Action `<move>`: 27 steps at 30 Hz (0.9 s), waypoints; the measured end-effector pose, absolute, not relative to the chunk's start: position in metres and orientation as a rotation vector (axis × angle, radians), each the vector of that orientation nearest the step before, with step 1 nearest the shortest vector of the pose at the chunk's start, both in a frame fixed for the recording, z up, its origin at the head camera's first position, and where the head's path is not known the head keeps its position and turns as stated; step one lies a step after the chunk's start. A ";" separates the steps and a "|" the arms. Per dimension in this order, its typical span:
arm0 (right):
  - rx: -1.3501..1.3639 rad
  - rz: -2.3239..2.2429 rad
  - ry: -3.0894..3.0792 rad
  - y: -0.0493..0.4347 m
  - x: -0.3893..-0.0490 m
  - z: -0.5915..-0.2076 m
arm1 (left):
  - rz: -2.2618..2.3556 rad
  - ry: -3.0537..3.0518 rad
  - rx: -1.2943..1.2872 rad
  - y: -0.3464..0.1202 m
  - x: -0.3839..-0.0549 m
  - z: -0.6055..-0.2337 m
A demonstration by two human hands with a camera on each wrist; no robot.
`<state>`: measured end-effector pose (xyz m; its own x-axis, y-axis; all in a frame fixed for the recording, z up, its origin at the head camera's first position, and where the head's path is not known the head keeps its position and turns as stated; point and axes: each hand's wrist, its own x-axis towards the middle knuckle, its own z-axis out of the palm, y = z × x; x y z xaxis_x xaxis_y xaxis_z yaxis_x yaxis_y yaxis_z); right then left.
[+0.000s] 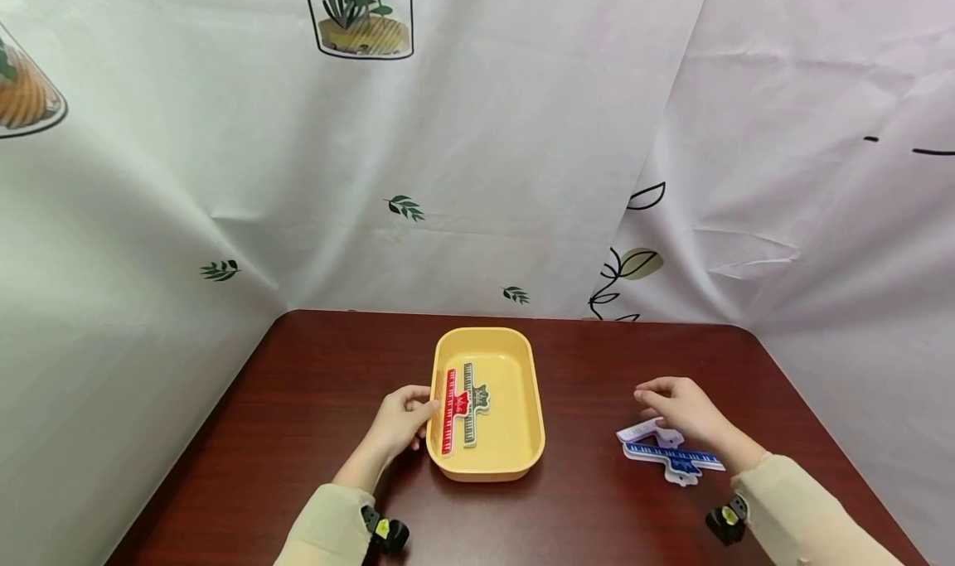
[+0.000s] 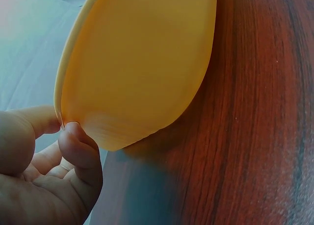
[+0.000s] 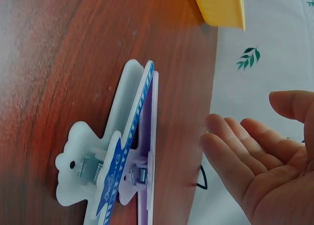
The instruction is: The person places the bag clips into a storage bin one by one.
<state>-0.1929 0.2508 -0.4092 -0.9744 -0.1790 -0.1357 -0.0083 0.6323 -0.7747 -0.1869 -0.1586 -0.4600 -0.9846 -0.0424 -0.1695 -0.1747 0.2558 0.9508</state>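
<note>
A shallow yellow tray (image 1: 515,421) with rounded corners stands on the table (image 1: 582,384), its rim pinched between the thumb and fingers of the left hand (image 1: 399,421). Only the head view shows its contents: a red clip (image 1: 449,417) and a grey-green clip (image 1: 469,425) lying side by side, both T-shaped with ruler-like markings; the left wrist view gives just the smooth, slightly translucent outer wall. To the right, well apart from the tray, a blue clip (image 1: 656,452) overlaps a pale purple clip (image 1: 634,431). The right wrist view reveals what the head view hides: metal springs, the blue clip's white back half and scalloped handle. The right hand (image 1: 690,408) hovers near this pair, holding nothing, fingers extended close together and thumb apart. The table has streaky, reddish-brown wood grain; behind it hangs creased white fabric (image 1: 485,152) printed with leaves.
</note>
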 end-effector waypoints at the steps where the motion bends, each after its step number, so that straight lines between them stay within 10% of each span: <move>1: -0.152 -1.253 2.656 0.252 -0.193 -0.409 | 1.843 2.403 -0.205 -0.158 -0.187 -0.460; 27: -0.028 -0.930 2.835 0.274 -0.191 -0.416 | 1.843 2.389 -0.221 -0.159 -0.187 -0.461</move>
<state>-0.1905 0.2741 -0.4163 -0.9874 -0.0668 -0.1438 0.0314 0.8066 -0.5902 -0.1874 -0.1593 -0.4611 -0.9826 -0.0440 -0.1807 -0.1859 0.2496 0.9503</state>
